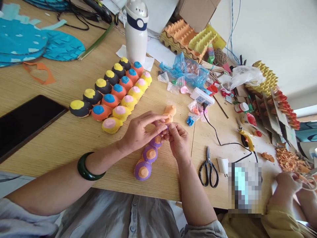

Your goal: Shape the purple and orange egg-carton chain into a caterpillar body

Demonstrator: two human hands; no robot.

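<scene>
Purple-and-orange painted egg-carton cup strip [150, 154] lies across the wooden tabletop's near edge, held up at its top end between both hands. Left hand [142, 132] curves over it in a narrow pinch, fingers arched; right hand [178, 140] pinches close beside it, fingertips bunched, exact contact partly hidden. Three lower cups look fully painted, purple with orange tops. Orange cup end [169, 110] past the hands shows no purple, so it looks less far along; whether it is joined to the strip cannot be told. Three painted strips look done: black-and-yellow [102, 86], orange-and-blue [119, 92], yellow-and-pink [135, 93], lying side by side just left of the hands. Black-handled steel scissors [208, 168] lie to the right. Co-worker's hand [287, 183] works at far right.
</scene>
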